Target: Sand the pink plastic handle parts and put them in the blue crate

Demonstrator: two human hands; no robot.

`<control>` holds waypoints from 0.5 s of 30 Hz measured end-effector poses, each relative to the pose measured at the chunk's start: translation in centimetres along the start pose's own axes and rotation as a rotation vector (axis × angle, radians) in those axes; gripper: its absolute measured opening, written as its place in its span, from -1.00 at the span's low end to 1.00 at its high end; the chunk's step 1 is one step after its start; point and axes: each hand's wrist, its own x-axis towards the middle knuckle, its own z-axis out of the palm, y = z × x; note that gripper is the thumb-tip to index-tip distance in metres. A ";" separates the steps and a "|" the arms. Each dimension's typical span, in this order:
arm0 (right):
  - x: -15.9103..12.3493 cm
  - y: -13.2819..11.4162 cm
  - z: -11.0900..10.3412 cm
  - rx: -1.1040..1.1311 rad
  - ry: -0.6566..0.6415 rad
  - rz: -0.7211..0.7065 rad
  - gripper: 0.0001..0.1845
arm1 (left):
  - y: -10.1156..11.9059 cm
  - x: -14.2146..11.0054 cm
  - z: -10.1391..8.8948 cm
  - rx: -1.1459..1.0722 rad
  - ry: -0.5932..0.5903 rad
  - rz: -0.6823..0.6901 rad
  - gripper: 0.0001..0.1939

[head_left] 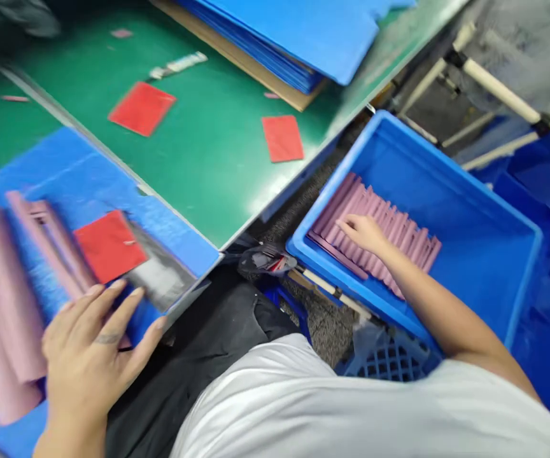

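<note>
My left hand (91, 350) is open, fingers spread, over the lower end of a narrow pink folded piece (53, 245) on the blue work surface. Just past its fingertips lies a red square (111, 247), partly on a dark grey flat piece with a whitish patch (158, 277). Larger rolled pink pieces (5, 305) lie to the left of this hand. My right hand (363, 232) reaches into a blue bin (470, 254), fingers curled against a row of slim pink folded pieces (399, 229). Whatever its fingertips grip is hidden.
Two more red squares, one left (142, 108) and one right (282, 138), lie on the green tabletop (198, 172). A stack of blue sheets (294, 32) rests on brown board behind them. Beyond the bin stands a pale tubular frame (499, 89). A blue crate (389, 359) sits below.
</note>
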 end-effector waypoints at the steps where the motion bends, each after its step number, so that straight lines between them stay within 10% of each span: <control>1: -0.3 -0.5 -1.9 0.028 0.089 -0.036 -0.33 | 0.6 0.2 -0.1 0.069 -0.003 0.052 -0.07; 6: -1.7 -6.8 -9.5 0.483 0.521 -0.298 -0.49 | 2.1 0.4 0.0 0.163 0.012 0.013 -0.38; 11: -1.5 -19.4 -10.6 0.515 0.138 -0.727 -0.52 | 1.2 0.1 0.4 0.034 0.150 -0.086 -0.41; 15: -0.2 -28.5 -8.9 0.506 -0.274 -0.739 -0.57 | 4.3 0.4 -1.2 -0.156 0.262 -0.244 -0.49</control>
